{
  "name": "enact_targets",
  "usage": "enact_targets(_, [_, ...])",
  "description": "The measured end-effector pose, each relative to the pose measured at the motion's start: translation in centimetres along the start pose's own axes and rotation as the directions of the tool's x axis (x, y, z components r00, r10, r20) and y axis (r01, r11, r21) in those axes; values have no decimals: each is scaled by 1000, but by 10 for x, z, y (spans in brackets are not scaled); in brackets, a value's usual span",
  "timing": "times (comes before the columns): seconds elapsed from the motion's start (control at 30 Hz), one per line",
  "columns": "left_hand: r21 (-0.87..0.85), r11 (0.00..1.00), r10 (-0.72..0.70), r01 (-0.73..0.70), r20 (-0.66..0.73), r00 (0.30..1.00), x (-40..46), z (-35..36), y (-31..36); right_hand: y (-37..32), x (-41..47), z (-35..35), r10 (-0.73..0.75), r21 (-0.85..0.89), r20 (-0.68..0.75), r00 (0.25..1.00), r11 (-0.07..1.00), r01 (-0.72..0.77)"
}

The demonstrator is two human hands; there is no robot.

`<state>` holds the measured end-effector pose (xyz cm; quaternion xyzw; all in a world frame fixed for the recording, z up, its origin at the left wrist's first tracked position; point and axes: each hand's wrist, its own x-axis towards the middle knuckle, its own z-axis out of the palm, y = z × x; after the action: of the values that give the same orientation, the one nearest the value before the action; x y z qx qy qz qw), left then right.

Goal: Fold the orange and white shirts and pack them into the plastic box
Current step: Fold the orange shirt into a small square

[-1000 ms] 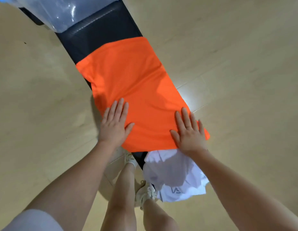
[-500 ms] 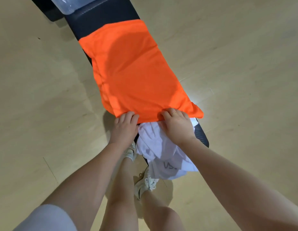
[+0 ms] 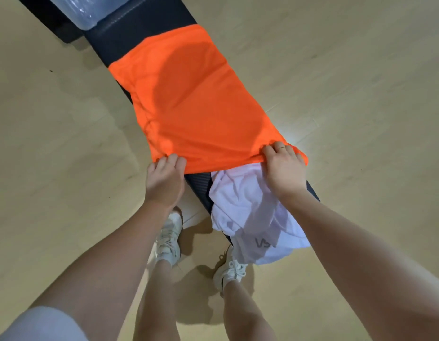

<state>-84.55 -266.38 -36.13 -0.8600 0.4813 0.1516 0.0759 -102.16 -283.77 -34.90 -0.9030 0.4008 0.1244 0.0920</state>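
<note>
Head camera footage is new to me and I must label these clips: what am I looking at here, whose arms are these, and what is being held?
The camera sits on a person's head and looks down, so the arms and shoes are their own. A narrow black bench stands on a wooden floor. An orange shirt lies spread along it. The left hand and the right hand each grip a corner of the shirt's near edge. Below that edge, a crumpled white shirt hangs over the bench end. At the far end stands a clear plastic box, only partly in view.
</note>
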Motion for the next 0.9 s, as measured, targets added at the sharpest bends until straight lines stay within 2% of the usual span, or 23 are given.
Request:
enact_targets(0.1, [-147, 989, 2, 4, 44, 999, 9, -25, -29, 12, 1, -12, 170, 31, -9, 985, 985, -169])
enact_targets(0.17, [-256, 967, -10, 2, -28, 1000, 17, -54, -39, 16, 1, -27, 270, 81, -8, 963, 960, -269])
enact_targets(0.3, [-360, 932, -69, 41, -64, 996, 40, -119, -46, 5, -3, -71, 439, 293, -43, 898, 864, -408])
enact_targets(0.4, [-474, 880, -51, -28, -153, 987, 54, -171, -51, -10, -10, -109, 562, 534, -55, 825, 715, -451])
enact_targets(0.47, [-504, 862, -42, -51, -171, 984, 60, -202, -56, -20, -21, -131, 609, 663, -83, 789, 624, -412])
enact_targets(0.6, [-577, 805, 23, -138, -203, 979, 50, -254, -61, -39, -59, -172, 665, 765, -147, 732, 545, -342])
enact_targets(0.67, [-530, 811, 175, -247, -182, 968, 37, -270, -64, -42, -84, -186, 723, 764, -135, 678, 512, -393])
enact_targets(0.73, [-398, 843, 365, -361, -69, 928, 23, -283, -71, -43, -115, -199, 746, 736, -128, 653, 513, -442])
enact_targets(0.8, [-266, 855, 464, -446, 5, 886, 10, -290, -80, -47, -147, -211, 714, 698, -108, 691, 550, -459])
enact_targets(0.9, [-145, 867, 487, -477, 44, 872, -12, -296, -90, -65, -190, -216, 681, 653, -37, 731, 570, -499])
